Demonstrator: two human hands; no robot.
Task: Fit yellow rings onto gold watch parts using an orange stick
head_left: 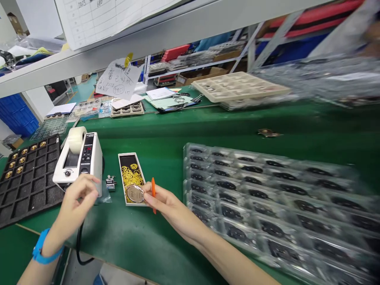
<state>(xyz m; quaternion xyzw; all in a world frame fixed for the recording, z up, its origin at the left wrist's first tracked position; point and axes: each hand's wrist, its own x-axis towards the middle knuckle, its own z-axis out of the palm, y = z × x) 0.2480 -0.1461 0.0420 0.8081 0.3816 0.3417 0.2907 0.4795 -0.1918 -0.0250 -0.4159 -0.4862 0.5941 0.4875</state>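
- My right hand (175,209): fingers (148,199) pinched almost shut on a round silver disc (135,193). An orange plastic pick (153,194) stands just behind them; can't tell if it's gripped.
- Disc is over a white box (130,162) of yellow rings (132,176), set back from the near edge of the green bench (124,245).
- My left hand (74,202): fingers (89,186) curled and close together beside a tape dispenser (86,158). Can't tell if they hold anything.
- Progress, as it looks: black foam tray (29,190) near the left bench edge has about eight gold parts (19,170) at its far corner; most cells show none.
- Clear blister trays (267,206) right of the box: dark round parts in every visible pocket.
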